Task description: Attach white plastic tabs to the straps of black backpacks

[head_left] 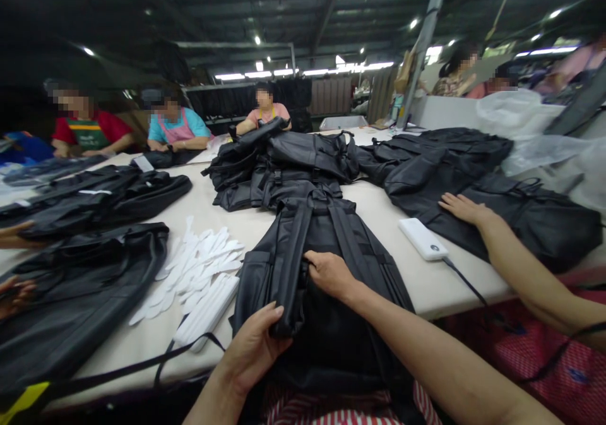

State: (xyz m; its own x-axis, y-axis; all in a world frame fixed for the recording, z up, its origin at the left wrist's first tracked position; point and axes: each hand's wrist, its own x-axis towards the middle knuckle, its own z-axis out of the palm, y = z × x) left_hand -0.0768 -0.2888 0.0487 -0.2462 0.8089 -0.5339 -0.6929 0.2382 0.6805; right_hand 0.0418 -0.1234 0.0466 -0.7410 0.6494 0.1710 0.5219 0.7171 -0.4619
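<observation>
Under a dark, beamed roof with glowing lights, a long cream-coloured table (372, 223) is stretching across the workroom; on its near edge a black, smooth-surfaced backpack (334, 333) is lying with its straps facing up. The left hand (255, 349) is clamping the lower end of a wide black padded shoulder strap (286, 280), its thumb pressing on top; the right hand (331, 276) is pinching the same strap's inner edge, thumb and fingers closing together.

To the left, loose white tongue-shaped pieces (203, 254) are lying scattered beside a neat white stack of long strips (208, 314); to the right, a white rectangular power bank (423, 239) is trailing a black cable (466, 280); beyond it, a co-worker's hand (461, 209) is resting flat on dark bags (426, 185); more black bags (303, 160) are heaping up behind the backpack.
</observation>
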